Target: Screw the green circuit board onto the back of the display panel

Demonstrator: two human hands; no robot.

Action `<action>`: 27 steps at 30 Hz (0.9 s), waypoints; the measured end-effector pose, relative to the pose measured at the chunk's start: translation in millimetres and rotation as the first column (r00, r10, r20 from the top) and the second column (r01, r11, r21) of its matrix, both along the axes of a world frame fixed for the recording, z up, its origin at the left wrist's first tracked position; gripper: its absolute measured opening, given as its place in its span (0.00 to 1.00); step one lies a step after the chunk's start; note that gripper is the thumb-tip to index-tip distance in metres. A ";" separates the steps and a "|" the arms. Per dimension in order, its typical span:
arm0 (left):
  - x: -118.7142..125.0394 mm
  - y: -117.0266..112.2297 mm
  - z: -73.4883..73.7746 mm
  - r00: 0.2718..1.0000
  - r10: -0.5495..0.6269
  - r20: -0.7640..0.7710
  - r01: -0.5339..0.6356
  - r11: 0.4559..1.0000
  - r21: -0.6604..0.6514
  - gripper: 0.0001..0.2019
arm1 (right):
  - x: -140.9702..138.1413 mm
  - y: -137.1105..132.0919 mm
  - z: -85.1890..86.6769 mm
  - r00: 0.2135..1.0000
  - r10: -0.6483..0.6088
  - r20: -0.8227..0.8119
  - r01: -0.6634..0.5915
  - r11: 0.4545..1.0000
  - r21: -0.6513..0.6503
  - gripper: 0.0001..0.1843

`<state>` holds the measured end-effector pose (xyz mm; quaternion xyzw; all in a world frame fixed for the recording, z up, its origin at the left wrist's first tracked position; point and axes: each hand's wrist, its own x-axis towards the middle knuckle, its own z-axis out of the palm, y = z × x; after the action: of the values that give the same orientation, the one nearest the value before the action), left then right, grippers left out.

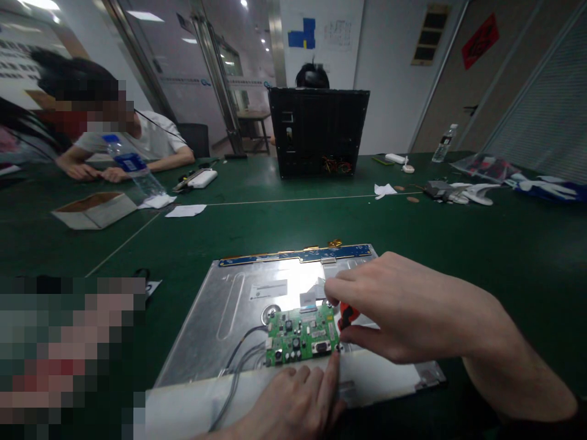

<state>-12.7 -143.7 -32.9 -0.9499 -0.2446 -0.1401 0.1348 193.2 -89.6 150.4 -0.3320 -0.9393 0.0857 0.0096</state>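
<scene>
A silver metal display panel [229, 311] lies flat on the green table in front of me, with a blue strip board [293, 255] along its far edge. A green circuit board [300, 336] sits on it, grey cables [238, 360] running off its left side. My right hand [403, 305] is closed around a red-and-black screwdriver handle [346, 316], held at the board's right edge. My left hand [293, 403] rests at the near edge of the panel, its forefinger stretched out and touching the board's right corner.
A black monitor back [318, 131] stands across the table with a person's head behind it. A person leans on the table at far left near a water bottle [132, 166] and cardboard box [94, 209]. Paper scraps, gloves and a bottle [444, 144] lie right.
</scene>
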 end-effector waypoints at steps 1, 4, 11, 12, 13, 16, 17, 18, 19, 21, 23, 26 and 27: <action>0.2 0.0 0.0 1.000 0.000 0.008 0.000 1.000 -0.001 0.18 | 0.3 -0.1 0.6 1.000 0.018 -0.004 -0.019 1.000 -0.012 0.05; 0.6 0.1 1.6 1.000 -0.002 0.001 0.002 1.000 -0.002 0.18 | -0.1 0.2 1.5 0.999 0.051 0.010 -0.051 0.999 -0.010 0.03; -0.4 -0.1 2.7 1.000 -0.004 -0.027 0.003 1.000 -0.022 0.19 | -2.3 0.1 0.5 0.999 0.039 0.030 -0.039 0.999 0.013 0.02; -0.5 0.1 2.5 1.000 -0.004 -0.024 0.004 1.000 -0.024 0.19 | -2.0 -0.1 0.2 0.999 0.036 0.027 -0.036 0.999 0.017 0.02; -0.5 0.3 2.2 1.000 -0.007 -0.021 0.006 1.000 -0.025 0.18 | -1.8 -0.3 -0.3 0.999 0.034 0.023 -0.034 0.999 0.022 0.02; -0.5 0.5 1.9 1.000 -0.015 -0.016 0.015 1.000 -0.026 0.17 | -1.5 -0.4 -1.6 1.000 0.019 0.012 -0.020 0.999 0.037 0.03; -0.5 0.2 1.7 1.000 -0.012 -0.018 0.012 1.000 -0.024 0.18 | -1.7 -0.3 -1.9 1.000 0.013 0.011 -0.014 0.999 0.044 0.04; -0.6 -0.1 1.5 1.000 -0.010 -0.021 0.010 1.000 -0.023 0.18 | -1.9 -0.2 -2.0 1.000 0.007 0.013 -0.008 0.999 0.052 0.04; -0.6 -0.6 1.2 1.000 -0.006 -0.026 0.006 1.000 -0.024 0.18 | -2.1 -0.1 -2.0 1.000 0.001 0.015 -0.002 0.998 0.059 0.05; -0.7 -1.4 0.5 0.999 0.000 -0.034 -0.001 1.000 -0.025 0.18 | -2.3 0.0 -1.5 1.000 -0.009 0.016 0.008 0.998 0.063 0.06; -0.7 -1.6 0.4 0.999 0.003 -0.034 -0.003 1.000 -0.024 0.18 | -1.8 -0.3 -0.7 1.000 -0.004 0.014 0.004 0.999 0.039 0.06; -0.5 -0.7 1.8 1.000 -0.003 -0.021 0.003 1.000 -0.005 0.18 | -0.1 -1.3 0.8 1.000 0.027 -0.003 -0.027 1.000 -0.010 0.05; -0.4 -0.3 2.4 1.000 -0.003 -0.020 0.003 1.000 -0.004 0.17 | 0.3 -1.6 1.2 0.999 0.039 -0.007 -0.039 0.999 -0.020 0.04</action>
<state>-13.1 -144.1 -30.4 -0.9519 -0.2421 -0.1302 0.1355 193.5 -91.2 151.6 -0.3133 -0.9447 0.0963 0.0078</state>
